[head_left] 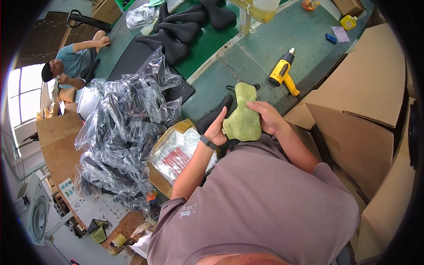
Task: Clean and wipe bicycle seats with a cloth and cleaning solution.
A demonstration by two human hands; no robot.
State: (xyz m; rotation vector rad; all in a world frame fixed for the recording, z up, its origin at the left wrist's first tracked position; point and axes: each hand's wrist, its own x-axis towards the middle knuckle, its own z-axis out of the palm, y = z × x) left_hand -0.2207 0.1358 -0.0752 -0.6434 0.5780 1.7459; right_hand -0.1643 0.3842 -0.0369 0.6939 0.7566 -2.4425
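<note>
Between my two hands is a fuzzy yellow-green, saddle-shaped fabric piece [243, 119], wide at the near end and narrow at the far end. My left hand [215, 130] grips its left edge, thumb upward, with a grey band on the wrist. My right hand [270, 117] holds its right side, thumb on top and the other fingers hidden underneath. Something black shows under its near edge; I cannot tell what. Just beyond my left hand, a black bicycle saddle [214, 115] lies at the bench edge. A yellow and black heat gun [282, 73] rests on the green bench [225, 73] ahead.
Clear plastic-wrapped saddles [119, 132] are heaped at left, beside an open carton of plastic bags [181, 152]. More black saddles [181, 33] lie farther back. Large open cardboard boxes [353, 128] crowd the right. Another person [75, 62] sits at far left, near a fan [39, 212].
</note>
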